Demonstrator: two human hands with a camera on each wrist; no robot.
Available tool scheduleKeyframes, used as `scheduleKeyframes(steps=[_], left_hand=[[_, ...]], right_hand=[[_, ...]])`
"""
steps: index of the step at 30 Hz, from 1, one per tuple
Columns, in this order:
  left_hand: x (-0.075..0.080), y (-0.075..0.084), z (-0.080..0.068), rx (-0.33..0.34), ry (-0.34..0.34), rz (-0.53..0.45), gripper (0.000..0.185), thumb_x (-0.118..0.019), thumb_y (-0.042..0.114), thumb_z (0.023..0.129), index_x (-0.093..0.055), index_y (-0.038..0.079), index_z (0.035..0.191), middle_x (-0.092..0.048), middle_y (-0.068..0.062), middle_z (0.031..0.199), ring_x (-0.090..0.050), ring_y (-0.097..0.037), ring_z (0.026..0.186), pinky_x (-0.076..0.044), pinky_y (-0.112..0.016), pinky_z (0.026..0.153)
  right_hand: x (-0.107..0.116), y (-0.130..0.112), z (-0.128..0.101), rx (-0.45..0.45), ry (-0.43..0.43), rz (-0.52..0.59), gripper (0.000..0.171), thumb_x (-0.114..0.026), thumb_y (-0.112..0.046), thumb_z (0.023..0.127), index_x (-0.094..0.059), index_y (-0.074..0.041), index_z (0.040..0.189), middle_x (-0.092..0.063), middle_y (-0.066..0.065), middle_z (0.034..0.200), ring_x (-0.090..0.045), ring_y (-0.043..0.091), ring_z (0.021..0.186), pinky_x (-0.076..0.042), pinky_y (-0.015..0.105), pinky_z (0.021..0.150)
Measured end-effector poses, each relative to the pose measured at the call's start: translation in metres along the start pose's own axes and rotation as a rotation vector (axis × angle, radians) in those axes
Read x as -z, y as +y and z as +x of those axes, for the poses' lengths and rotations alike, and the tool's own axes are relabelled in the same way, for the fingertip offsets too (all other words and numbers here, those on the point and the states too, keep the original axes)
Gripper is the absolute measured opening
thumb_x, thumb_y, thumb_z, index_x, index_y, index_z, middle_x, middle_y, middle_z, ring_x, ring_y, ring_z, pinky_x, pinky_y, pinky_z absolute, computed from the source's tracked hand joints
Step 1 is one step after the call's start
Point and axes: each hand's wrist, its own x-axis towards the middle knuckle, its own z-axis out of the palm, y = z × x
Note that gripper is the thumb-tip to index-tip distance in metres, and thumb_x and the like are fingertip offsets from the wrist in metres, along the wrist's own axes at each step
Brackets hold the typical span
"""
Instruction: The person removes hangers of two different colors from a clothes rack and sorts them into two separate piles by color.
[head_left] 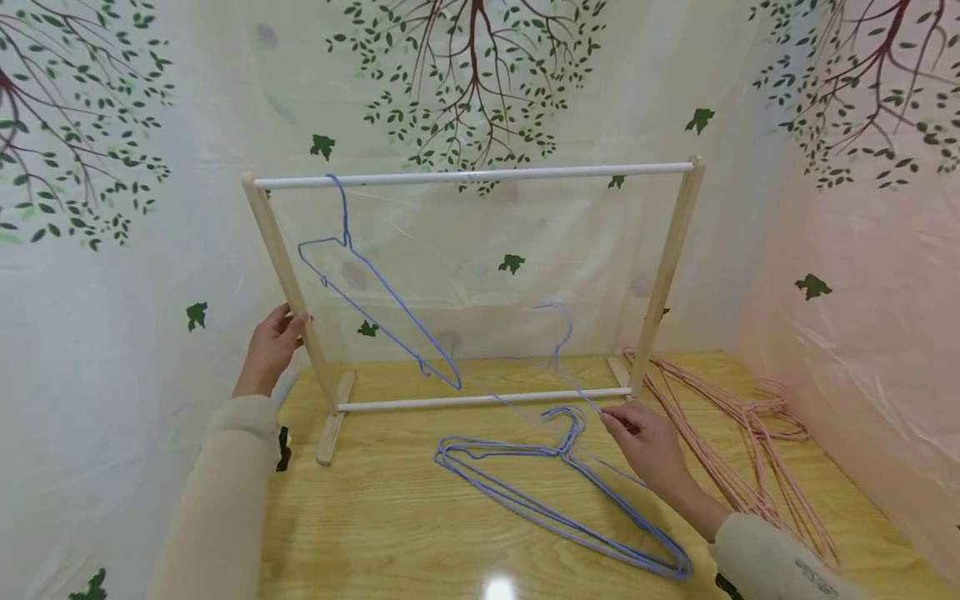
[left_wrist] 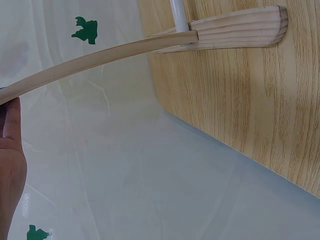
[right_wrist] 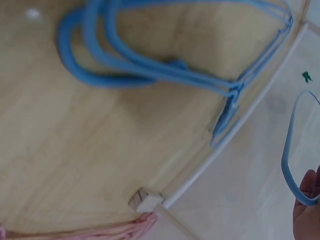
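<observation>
My left hand (head_left: 268, 348) grips the left wooden post (head_left: 281, 250) of a hanger rack, about halfway up; the left wrist view shows fingers (left_wrist: 13, 117) against that post. Between thumb and fingers, my right hand (head_left: 651, 450) pinches a thin blue hanger (head_left: 567, 327), blurred in the head view, its hook pointing up in front of the rack. In the right wrist view the held hanger (right_wrist: 286, 160) curves up from my fingers at the right edge. Below it, several blue hangers (head_left: 567, 446) lie stacked on the table. Another blue hanger (head_left: 393, 292) hangs near the left end of the white top bar (head_left: 480, 176).
Several pink hangers (head_left: 752, 417) lie on the table's right side, by the rack's right foot. A white lower bar (head_left: 420, 405) joins the rack's two posts. Behind stands a pale curtain (head_left: 450, 275) printed with trees and leaves. The wooden table (head_left: 360, 525) runs toward me.
</observation>
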Motion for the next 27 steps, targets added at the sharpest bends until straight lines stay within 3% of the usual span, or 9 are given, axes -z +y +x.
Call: scheduleKeyframes(steps=[8,11,14,16,19,27], left_hand=[[0.001,-0.003,0.005,-0.009,-0.014,-0.005,0.054,-0.044,0.029,0.107,-0.036,-0.003,0.15,-0.055,-0.021,0.123,-0.055,-0.001,0.098,-0.053,-0.028,0.096],[0.001,-0.003,0.007,-0.007,-0.017,-0.01,0.054,-0.044,0.029,0.107,-0.036,-0.004,0.15,-0.055,-0.02,0.122,-0.055,-0.001,0.098,-0.053,-0.027,0.096],[0.001,-0.002,0.008,-0.006,-0.019,-0.015,0.054,-0.044,0.029,0.107,-0.036,-0.003,0.15,-0.054,-0.021,0.123,-0.054,-0.001,0.098,-0.053,-0.028,0.097],[0.001,-0.003,0.009,-0.008,-0.019,-0.014,0.055,-0.044,0.029,0.107,-0.036,-0.003,0.15,-0.055,-0.022,0.123,-0.055,-0.001,0.098,-0.052,-0.031,0.098],[0.002,-0.003,0.008,-0.006,-0.018,-0.006,0.055,-0.044,0.03,0.107,-0.036,-0.003,0.15,-0.055,-0.02,0.122,-0.054,-0.001,0.098,-0.051,-0.034,0.1],[0.002,-0.006,0.01,0.005,-0.005,-0.006,0.053,-0.045,0.027,0.107,-0.037,-0.003,0.149,-0.057,-0.018,0.12,-0.055,-0.003,0.098,-0.052,-0.037,0.1]], right_hand=[[-0.01,-0.015,-0.031,-0.063,-0.109,0.095,0.012,-0.072,0.002,0.088,-0.076,-0.007,0.094,-0.068,-0.007,0.083,-0.061,0.009,0.067,-0.055,0.02,0.057],[-0.012,-0.021,-0.04,-0.177,-0.187,0.142,0.008,-0.07,-0.004,0.091,-0.076,-0.006,0.096,-0.068,-0.006,0.084,-0.064,0.014,0.071,-0.056,0.022,0.059],[-0.013,-0.022,-0.046,-0.35,-0.266,0.166,0.012,-0.069,-0.011,0.094,-0.075,-0.002,0.1,-0.07,0.001,0.087,-0.065,0.016,0.075,-0.056,0.023,0.061],[-0.015,-0.02,-0.047,-0.448,-0.296,0.127,0.017,-0.068,-0.014,0.095,-0.075,0.0,0.102,-0.071,0.005,0.088,-0.064,0.016,0.074,-0.055,0.023,0.061],[-0.017,-0.013,-0.047,-0.518,-0.306,0.003,0.019,-0.069,-0.018,0.095,-0.076,-0.002,0.103,-0.073,0.006,0.092,-0.064,0.013,0.078,-0.054,0.024,0.064],[-0.015,0.006,-0.053,-0.573,-0.38,-0.184,0.019,-0.069,-0.017,0.094,-0.076,-0.003,0.104,-0.073,0.005,0.096,-0.066,0.018,0.083,-0.056,0.034,0.068]])
